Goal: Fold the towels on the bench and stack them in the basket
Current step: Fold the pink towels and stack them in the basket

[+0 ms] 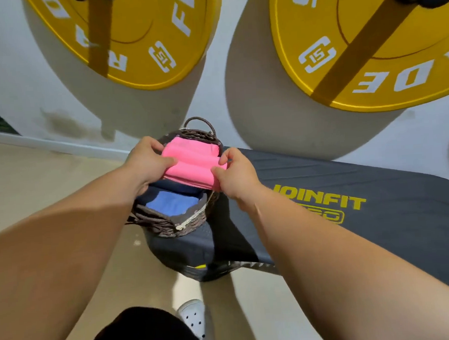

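Yellow weight plates (136,36) hang on the white wall behind a black bench (350,188); the wicker basket (169,224) sits at its end, a blue towel (171,203) inside; left hand (145,164) and right hand (235,174) pinch the folded pink towel's (191,164) two ends above it, likely to keep it flat

The folded pink towel (191,164) covers the far half of the basket (169,225); only a near patch of the blue towel (173,203) beneath it shows. How far the fingers of the left hand (145,161) and right hand (235,174) reach under the pink towel cannot be told. The left weight plate (136,30) and right weight plate (368,42) are cut by the top edge, lettering incomplete. The bench (377,186) runs off the right edge.
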